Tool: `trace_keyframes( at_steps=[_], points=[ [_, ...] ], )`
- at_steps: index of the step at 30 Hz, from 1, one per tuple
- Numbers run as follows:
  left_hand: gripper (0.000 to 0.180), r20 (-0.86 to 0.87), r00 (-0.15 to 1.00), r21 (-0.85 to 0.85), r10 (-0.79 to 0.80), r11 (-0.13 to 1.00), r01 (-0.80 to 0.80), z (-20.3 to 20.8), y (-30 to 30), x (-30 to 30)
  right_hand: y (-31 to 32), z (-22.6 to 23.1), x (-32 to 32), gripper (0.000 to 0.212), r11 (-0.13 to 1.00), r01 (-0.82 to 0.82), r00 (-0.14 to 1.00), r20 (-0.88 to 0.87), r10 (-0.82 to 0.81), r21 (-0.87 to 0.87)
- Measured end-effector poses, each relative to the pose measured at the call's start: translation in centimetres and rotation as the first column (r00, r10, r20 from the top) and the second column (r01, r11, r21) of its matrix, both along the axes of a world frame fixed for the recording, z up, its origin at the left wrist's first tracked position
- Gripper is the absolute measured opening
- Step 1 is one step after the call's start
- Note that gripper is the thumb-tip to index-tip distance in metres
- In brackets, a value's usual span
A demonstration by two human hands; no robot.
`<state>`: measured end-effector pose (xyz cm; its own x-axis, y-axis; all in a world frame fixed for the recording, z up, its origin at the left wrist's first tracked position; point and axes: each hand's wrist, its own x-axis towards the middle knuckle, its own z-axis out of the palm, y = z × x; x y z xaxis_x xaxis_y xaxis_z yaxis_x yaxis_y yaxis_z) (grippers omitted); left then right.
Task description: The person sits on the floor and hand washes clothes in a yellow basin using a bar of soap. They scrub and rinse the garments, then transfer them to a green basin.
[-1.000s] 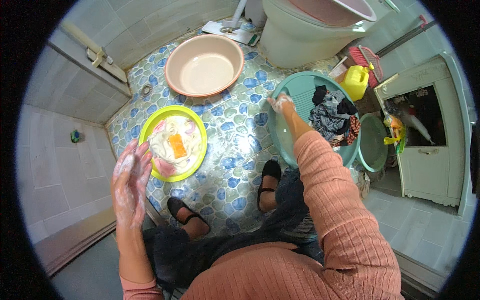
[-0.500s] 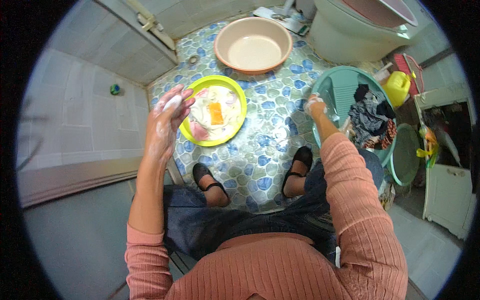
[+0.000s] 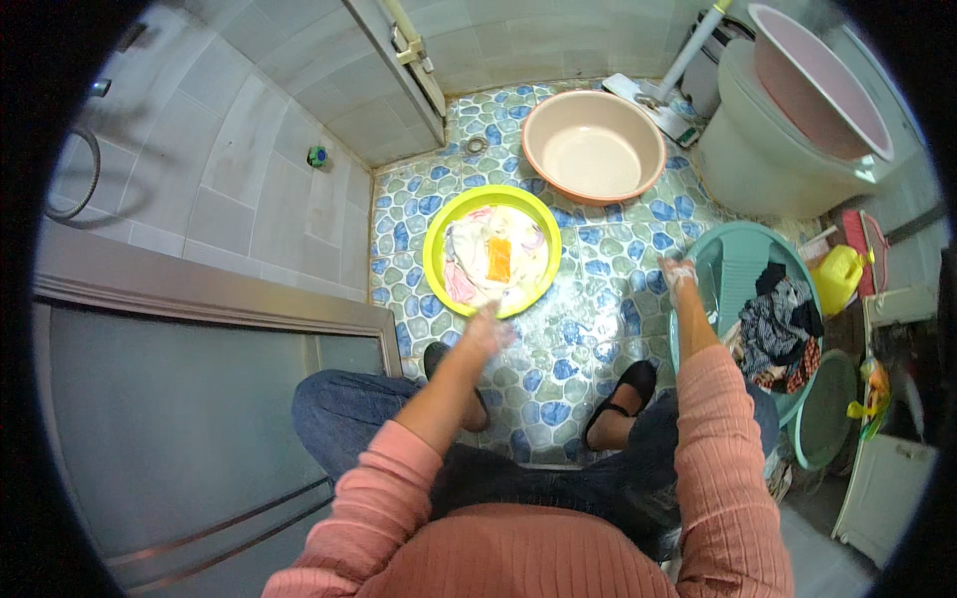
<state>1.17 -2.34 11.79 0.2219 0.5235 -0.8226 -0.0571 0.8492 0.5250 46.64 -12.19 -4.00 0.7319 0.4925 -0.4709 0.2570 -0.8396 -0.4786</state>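
Observation:
My left hand (image 3: pixel 486 331), wet and smeared by motion, is at the near rim of a yellow-green basin (image 3: pixel 434 264); its fingers do not show clearly. In that basin lie soaked white and pink cloths (image 3: pixel 461 284) in milky water, with an orange soap bar (image 3: pixel 498 259) on top. My right hand (image 3: pixel 680 274), foamy, is at the left rim of a teal basin (image 3: pixel 688 344) with its fingers apart; I see nothing in it. Inside the teal basin are a ridged washboard section (image 3: pixel 743 264) and a heap of dark patterned clothes (image 3: pixel 778 324).
A peach basin (image 3: pixel 593 194) stands on the wet patterned floor beyond the yellow one. A big pale tub (image 3: pixel 758 169) with a pink basin (image 3: pixel 827 90) is at the back right. Right of the teal basin are a yellow jug (image 3: pixel 835 279) and a green basin (image 3: pixel 825 419).
My left hand has swung from the yellow basin's left side to its near rim, lower and to the right. My right hand stays by the teal rim. The whole view has shifted.

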Motion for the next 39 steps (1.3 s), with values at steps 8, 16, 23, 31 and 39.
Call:
trace_keyframes(
  at_steps=[8,16,23,31,39],
  points=[
    [0.076,0.083,0.888,-0.279,0.451,0.867,-0.414,-10.5,-0.3,-1.0,1.3,0.9,-6.2,0.078,0.93,0.356,0.933,0.023,-0.36,0.094],
    [0.043,0.124,0.768,-0.372,0.628,0.747,-0.551,-9.3,2.9,5.3,0.0,1.6,0.3,0.053,0.946,0.32,0.881,0.351,-0.316,0.048],
    [0.041,0.268,0.721,-0.285,0.639,0.767,-0.575,-9.9,11.1,3.3,3.2,7.1,-2.1,0.037,0.875,0.481,0.82,0.328,-0.47,0.052],
    [0.046,0.273,0.96,0.519,-0.07,0.85,-0.086,-21.4,11.5,-3.3,3.7,2.4,-3.9,0.033,0.895,0.412,0.836,0.32,-0.446,0.171],
    [0.064,0.481,0.876,-0.228,0.039,0.97,0.082,-5.7,-1.7,16.5,-19.4,-6.8,12.3,0.056,0.874,0.299,0.914,0.147,-0.378,0.384]
  ],
)
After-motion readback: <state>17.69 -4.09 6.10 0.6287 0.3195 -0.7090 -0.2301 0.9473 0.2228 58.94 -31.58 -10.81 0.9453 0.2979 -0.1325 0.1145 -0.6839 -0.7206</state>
